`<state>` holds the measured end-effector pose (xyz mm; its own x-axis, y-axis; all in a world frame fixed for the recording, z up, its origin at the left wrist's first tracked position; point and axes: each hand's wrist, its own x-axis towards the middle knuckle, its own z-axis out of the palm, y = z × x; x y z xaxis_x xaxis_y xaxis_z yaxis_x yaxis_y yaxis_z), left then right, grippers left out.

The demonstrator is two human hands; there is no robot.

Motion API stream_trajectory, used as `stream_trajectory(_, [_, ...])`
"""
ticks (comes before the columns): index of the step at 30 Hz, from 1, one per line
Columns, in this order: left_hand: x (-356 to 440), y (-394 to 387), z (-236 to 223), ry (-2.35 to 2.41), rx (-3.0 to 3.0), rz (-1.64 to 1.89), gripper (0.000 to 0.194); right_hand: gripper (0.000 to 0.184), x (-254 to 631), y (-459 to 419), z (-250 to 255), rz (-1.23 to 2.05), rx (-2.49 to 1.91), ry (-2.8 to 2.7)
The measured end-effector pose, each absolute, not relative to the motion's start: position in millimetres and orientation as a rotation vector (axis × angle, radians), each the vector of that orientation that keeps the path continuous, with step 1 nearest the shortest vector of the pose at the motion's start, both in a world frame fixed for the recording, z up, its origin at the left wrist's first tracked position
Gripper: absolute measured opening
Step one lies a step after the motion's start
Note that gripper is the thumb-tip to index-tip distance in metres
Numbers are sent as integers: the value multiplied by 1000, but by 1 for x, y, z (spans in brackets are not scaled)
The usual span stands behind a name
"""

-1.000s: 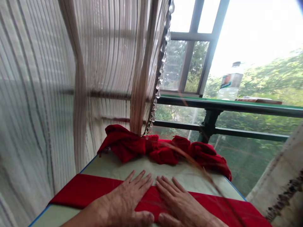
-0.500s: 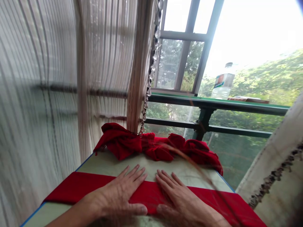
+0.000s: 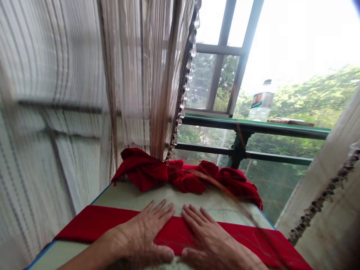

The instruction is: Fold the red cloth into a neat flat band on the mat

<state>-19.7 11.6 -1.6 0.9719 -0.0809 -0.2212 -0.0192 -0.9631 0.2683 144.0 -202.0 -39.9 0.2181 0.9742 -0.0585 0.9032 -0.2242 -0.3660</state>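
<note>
A long folded strip of red cloth [image 3: 98, 225] lies flat across the pale tabletop [image 3: 123, 197], reaching both side edges. My left hand [image 3: 146, 228] rests on it palm down, fingers spread and pointing away from me. Beside it my right hand [image 3: 205, 232] lies the same way, fingertips just past the cloth's far edge. The two thumbs point toward each other with a small gap between them. Neither hand grips anything. Further back, several bunched red cloths [image 3: 146, 170] lie along the table's far edge.
A striped sheer curtain [image 3: 132, 75] with a beaded edge hangs on the left. Another curtain [image 3: 317, 180] hangs at the right. Behind the table runs a dark railing [image 3: 267, 131], with a clear bottle [image 3: 261, 103] and a flat brown item [image 3: 291, 122] on its ledge. Blurred strands cross the view.
My right hand has shifted slightly left, nearer my left hand. The left curtain has billowed and its folds have moved. The cloth strip looks the same.
</note>
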Motion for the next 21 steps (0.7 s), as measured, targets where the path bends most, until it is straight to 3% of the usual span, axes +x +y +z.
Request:
stream_trajectory(5, [-19,13,-1,-61,2833,-331,119,106,139,-205,-22,455,-2267,-1757])
stream_trajectory(10, [-18,9,4,-150,2803,-291,100,90,142,-198,-47,331,-2150,-1771])
stream_trajectory(16, [-19,3,7,-67,2854,-344,94,96,147,-195,-67,265,-2170,-1808])
stream_trajectory(21, [-20,9,4,-80,2832,-362,106,100,147,-202,-55,307,-2199,-1777])
